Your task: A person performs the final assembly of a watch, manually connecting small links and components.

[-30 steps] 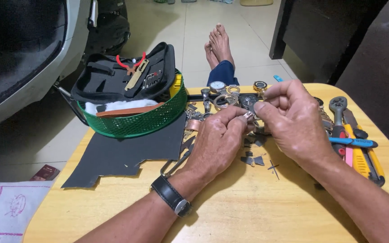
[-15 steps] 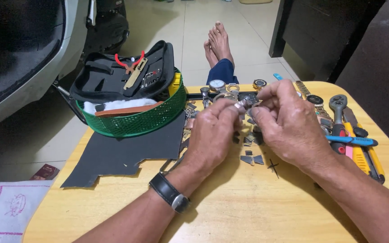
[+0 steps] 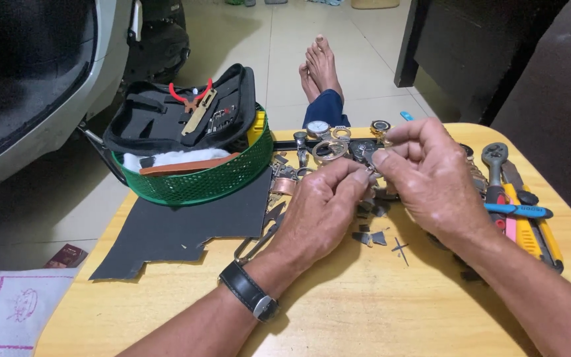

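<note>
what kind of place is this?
Likely a home workspace for watch repair, not a shop: wooden table strewn with watch parts, hand tools, a green basket, tiled floor, bare feet.

Basket [image 3: 193,185] on table's [image 3: 378,311] left, hand tools [image 3: 520,211] right, watch parts [image 3: 325,149] between

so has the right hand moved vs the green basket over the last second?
Barely. The right hand sits about as far to the right of the green basket as before, fingertips meeting the left hand over the small metal parts; at most a slight shift.
</note>
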